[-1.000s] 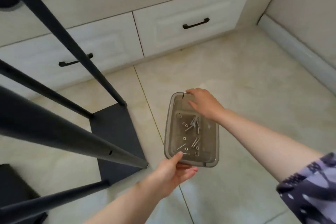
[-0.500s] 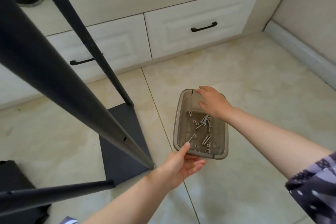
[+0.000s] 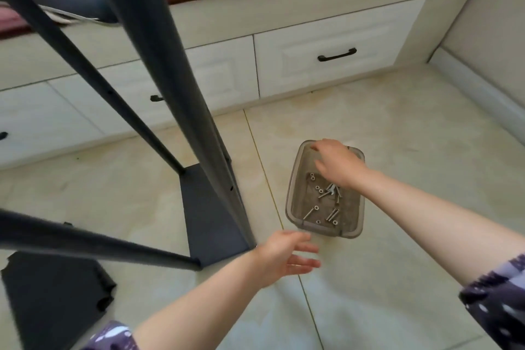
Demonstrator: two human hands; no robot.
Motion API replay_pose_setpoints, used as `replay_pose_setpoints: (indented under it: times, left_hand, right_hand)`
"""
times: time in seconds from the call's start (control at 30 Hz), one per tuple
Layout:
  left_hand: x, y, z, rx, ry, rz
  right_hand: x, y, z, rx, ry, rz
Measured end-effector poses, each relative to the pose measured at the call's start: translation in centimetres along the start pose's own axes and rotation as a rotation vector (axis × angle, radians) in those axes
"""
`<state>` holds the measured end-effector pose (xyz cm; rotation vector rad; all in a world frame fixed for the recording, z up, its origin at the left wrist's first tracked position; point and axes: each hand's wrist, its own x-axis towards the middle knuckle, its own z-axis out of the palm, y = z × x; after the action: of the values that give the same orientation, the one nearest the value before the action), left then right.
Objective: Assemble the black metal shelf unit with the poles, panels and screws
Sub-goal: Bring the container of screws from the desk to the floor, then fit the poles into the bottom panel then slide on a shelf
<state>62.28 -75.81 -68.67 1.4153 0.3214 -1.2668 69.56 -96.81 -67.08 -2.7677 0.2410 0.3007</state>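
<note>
A grey see-through tray (image 3: 292, 202) sits on the tiled floor, holding several silver screws (image 3: 311, 212), nuts and a small wrench (image 3: 331, 189). My right hand (image 3: 338, 165) hovers over the tray's far end, its fingers loosely spread by the far rim and holding nothing I can see. My left hand (image 3: 287, 256) is open just in front of the tray's near edge, apart from it. To the left stands the black shelf frame: slanted poles (image 3: 159, 65) rise from a black base panel (image 3: 210, 221).
A loose black panel (image 3: 54, 301) lies on the floor at the lower left. White drawers with black handles (image 3: 336, 54) run along the back under a red cushion. A wall skirting (image 3: 480, 94) bounds the right.
My left hand has let go of the tray's near edge and drawn back, open. The tray has come lower and farther away. My view has lifted, so the poles loom larger.
</note>
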Motion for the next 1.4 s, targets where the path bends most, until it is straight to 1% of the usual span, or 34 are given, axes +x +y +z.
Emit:
replay_pose_setpoints:
  times: [0.1,0.17,0.23,0.43,0.53,0.7,0.8,0.87,0.93,1.0,1.17,1.23,1.3,1.4]
  left_hand:
    - [-2.5,-0.5,-1.2,0.05,0.042,0.017]
    - [-4.8,-1.2,-2.4,0.083,0.061,0.024]
    - [-7.2,-2.3,-3.9,0.084,0.074,0.045]
    - [-14.3,-5.9,-8.0,0.025,0.252,0.093]
    - [-17.4,-6.5,-9.9,-0.017,0.368,0.161]
    - [-20.7,-5.6,-12.7,-0.01,0.635,0.263]
    - [-21.5,-4.7,-14.0,0.063,0.778,0.357]
    - [-21.9,-3.7,-14.6,0.162,0.833,0.458]
    - [-22.2,-2.5,-15.0,0.25,0.841,0.574]
    - [-22.3,-1.0,-15.1,0.309,0.815,0.684]
    - [-21.5,0.4,-14.8,0.294,0.742,0.88]
    - [-21.2,0.3,-14.6,0.306,0.739,0.912]
    - [-20.9,0.2,-14.8,0.367,0.757,0.901]
    - [-21.1,0.1,-15.1,0.446,0.764,0.881]
  right_hand:
    - [-1.5,-2.2,-0.6,-0.016,-0.044,-0.039]
    - [-3.2,-3.6,-1.2,-0.043,-0.111,-0.032]
    - [-5.2,-5.0,-1.9,-0.055,-0.142,-0.024]
    - [-12.4,-10.8,-3.9,0.019,-0.151,-0.102]
    - [-15.2,-13.7,-4.6,0.125,-0.137,-0.106]
    - [-17.2,-16.5,-5.0,0.29,-0.093,-0.107]
    - [-17.3,-17.2,-4.2,0.377,-0.064,-0.097]
    - [-16.8,-17.7,-4.1,0.413,-0.05,-0.096]
    - [-16.3,-18.1,-4.0,0.452,-0.029,-0.091]
    - [-15.8,-18.2,-3.8,0.503,-0.004,-0.085]
    - [-14.8,-18.1,-3.7,0.596,0.056,-0.123]
    - [-14.5,-18.2,-3.5,0.653,0.07,-0.135]
    - [-14.2,-18.1,-3.5,0.683,0.082,-0.169]
    - [-14.3,-18.2,-4.0,0.658,0.081,-0.212]
